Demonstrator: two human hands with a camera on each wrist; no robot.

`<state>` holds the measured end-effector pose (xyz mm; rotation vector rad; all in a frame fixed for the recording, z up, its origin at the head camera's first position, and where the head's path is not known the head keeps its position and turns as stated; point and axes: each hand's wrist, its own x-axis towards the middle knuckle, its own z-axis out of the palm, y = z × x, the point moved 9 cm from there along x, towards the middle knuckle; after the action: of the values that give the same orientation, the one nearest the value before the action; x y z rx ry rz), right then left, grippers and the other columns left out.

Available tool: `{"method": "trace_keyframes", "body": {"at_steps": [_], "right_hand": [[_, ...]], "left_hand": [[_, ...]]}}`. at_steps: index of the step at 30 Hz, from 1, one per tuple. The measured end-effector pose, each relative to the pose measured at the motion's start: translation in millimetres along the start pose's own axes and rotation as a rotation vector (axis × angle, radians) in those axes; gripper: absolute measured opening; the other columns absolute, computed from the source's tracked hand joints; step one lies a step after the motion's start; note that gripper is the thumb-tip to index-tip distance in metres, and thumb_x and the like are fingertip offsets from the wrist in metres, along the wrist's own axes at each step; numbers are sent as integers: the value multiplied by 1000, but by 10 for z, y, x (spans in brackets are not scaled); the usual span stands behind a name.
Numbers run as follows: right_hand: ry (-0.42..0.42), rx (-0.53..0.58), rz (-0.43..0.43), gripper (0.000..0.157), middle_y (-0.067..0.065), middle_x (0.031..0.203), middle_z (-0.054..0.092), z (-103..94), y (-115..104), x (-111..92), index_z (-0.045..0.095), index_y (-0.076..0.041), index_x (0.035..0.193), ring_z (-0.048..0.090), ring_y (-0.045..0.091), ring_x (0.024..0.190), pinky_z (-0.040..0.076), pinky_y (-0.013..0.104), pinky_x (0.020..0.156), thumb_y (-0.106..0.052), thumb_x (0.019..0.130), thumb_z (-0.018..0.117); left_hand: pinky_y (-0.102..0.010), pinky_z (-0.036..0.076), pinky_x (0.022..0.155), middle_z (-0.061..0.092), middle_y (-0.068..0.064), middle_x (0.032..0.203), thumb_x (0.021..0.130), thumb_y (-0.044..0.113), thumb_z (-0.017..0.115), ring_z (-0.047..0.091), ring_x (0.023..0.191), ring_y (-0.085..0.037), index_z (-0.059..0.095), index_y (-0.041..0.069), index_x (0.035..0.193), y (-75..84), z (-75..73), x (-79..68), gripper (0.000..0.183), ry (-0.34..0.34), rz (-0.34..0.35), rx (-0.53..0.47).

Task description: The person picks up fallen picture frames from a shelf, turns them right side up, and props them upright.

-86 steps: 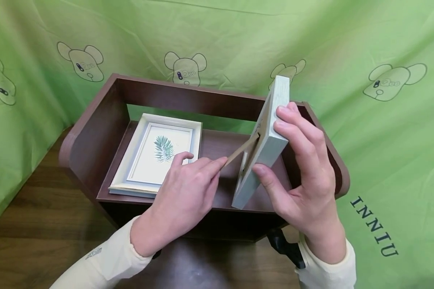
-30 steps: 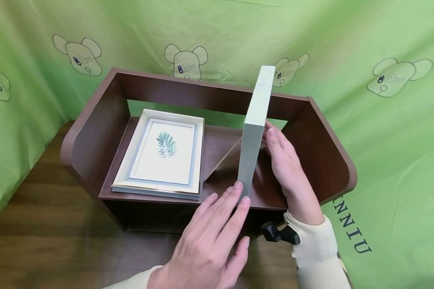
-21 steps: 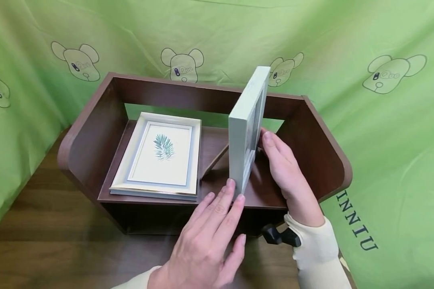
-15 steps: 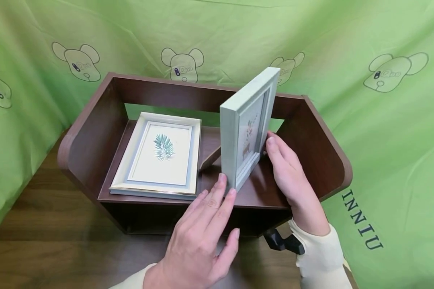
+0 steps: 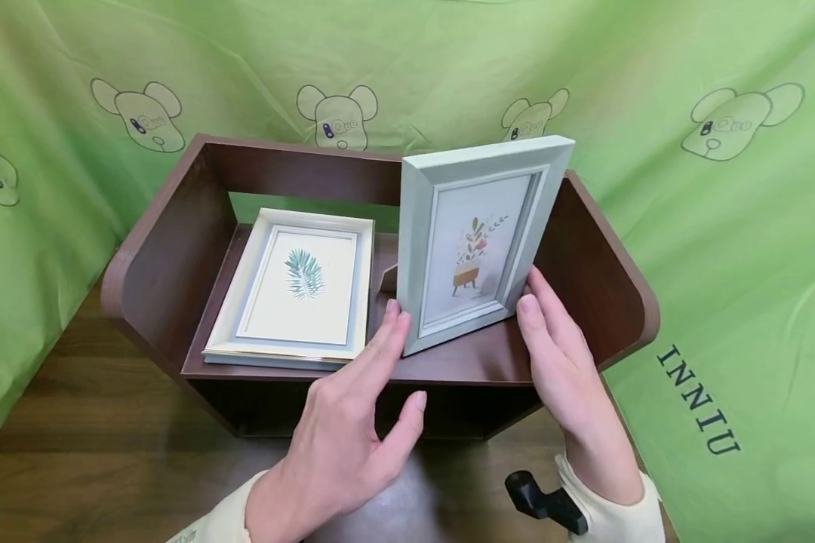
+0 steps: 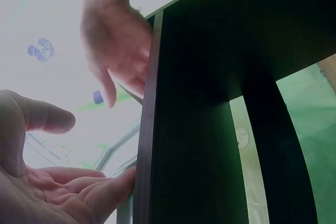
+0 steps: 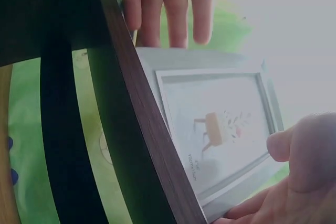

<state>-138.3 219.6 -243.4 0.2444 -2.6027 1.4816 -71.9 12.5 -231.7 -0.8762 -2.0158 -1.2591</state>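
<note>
A pale grey-green picture frame [image 5: 414,249] stands upright on the shelf, its flower-pot print facing forward and to the right. Its brown stand leg [image 5: 389,279] shows behind its left side. My left hand [image 5: 342,422] has straight fingers, the fingertips right at the frame's lower left edge, thumb spread away. On the other side my right hand [image 5: 577,385] touches the lower right edge with extended fingers and thumb. In the right wrist view the print [image 7: 215,129] faces that hand's thumb. A second frame [image 5: 288,351] with a green leaf print lies flat, face up, to the left.
A dark brown shelf unit [image 5: 156,226] with raised side panels and a back rail [image 5: 312,170] holds both frames. Green cloth [image 5: 407,45] with cartoon heads hangs behind and beside it. Wood-look floor [image 5: 54,452] lies below.
The left hand has let go of the stand leg. The upright frame has turned from edge-on until its picture faces forward, with both hands at its lower edges. The leaf frame stays put.
</note>
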Motion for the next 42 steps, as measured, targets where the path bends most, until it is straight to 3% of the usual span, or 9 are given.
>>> {"method": "trace_keyframes", "body": {"at_steps": [5, 8, 11, 13, 17, 21, 32, 36, 42], "right_hand": [[9, -1, -42, 56, 10, 158, 26, 14, -24, -140, 17, -9, 157, 24, 23, 144, 23, 8, 105, -21, 106, 38], [15, -1, -40, 57, 12, 159, 25, 15, -15, -212, 16, -8, 157, 24, 25, 145, 22, 7, 104, -19, 106, 38], [20, 7, -17, 57, 12, 159, 23, 11, 7, -281, 15, -9, 157, 23, 25, 145, 22, 6, 104, -20, 106, 38], [22, 13, -6, 57, 12, 159, 22, 6, 14, -322, 15, -10, 158, 22, 25, 145, 23, 6, 104, -20, 106, 38], [15, 23, -1, 57, 9, 160, 22, 1, 13, -396, 13, -14, 158, 22, 24, 145, 24, 7, 104, -21, 107, 37], [14, 28, 9, 57, 6, 160, 21, -2, 12, -467, 12, -16, 158, 22, 23, 146, 26, 8, 104, -22, 107, 37], [37, 42, -35, 56, 9, 161, 20, -14, -10, -534, 12, -14, 158, 23, 24, 146, 27, 10, 105, -15, 107, 36], [43, 19, -24, 56, 9, 160, 20, -18, -3, -529, 12, -14, 158, 22, 23, 146, 26, 9, 105, -17, 107, 36], [48, 17, -16, 57, 10, 160, 20, -23, 2, -524, 12, -17, 158, 22, 23, 146, 27, 9, 104, -18, 107, 37]], "left_hand": [[-35, 53, 88, 44, -16, 147, 86, 10, 64, 69, 89, -27, 42, -3, 145, -95, -1, 23, 65, -30, -50, 6], [-34, 52, 89, 43, -15, 147, 86, 11, 65, 69, 85, -25, 41, -3, 146, -134, 6, 44, 66, -54, -69, 2], [-30, 54, 86, 42, -14, 148, 87, 13, 65, 67, 103, -25, 40, -3, 147, -164, 15, 59, 66, -86, -85, -7], [-28, 55, 82, 41, -12, 149, 87, 13, 65, 69, 86, -15, 39, -2, 147, -178, 23, 67, 67, -108, -97, -13], [-25, 55, 79, 39, -10, 151, 88, 14, 65, 41, 49, 1, 37, 0, 149, -191, 37, 79, 69, -142, -111, -23], [-24, 54, 78, 38, -9, 151, 89, 16, 65, 25, 40, 4, 35, 1, 150, -204, 56, 93, 70, -169, -126, -26], [-25, 53, 84, 35, -7, 153, 91, 19, 64, 40, 50, 1, 32, 4, 152, -228, 100, 96, 70, -213, -152, -15], [-26, 53, 85, 37, -7, 152, 91, 20, 63, 64, 77, -7, 32, 3, 152, -241, 100, 101, 70, -218, -151, -15], [-27, 52, 87, 38, -6, 151, 92, 22, 64, 65, 104, -14, 30, 3, 153, -249, 95, 79, 72, -236, -167, -28]]}}
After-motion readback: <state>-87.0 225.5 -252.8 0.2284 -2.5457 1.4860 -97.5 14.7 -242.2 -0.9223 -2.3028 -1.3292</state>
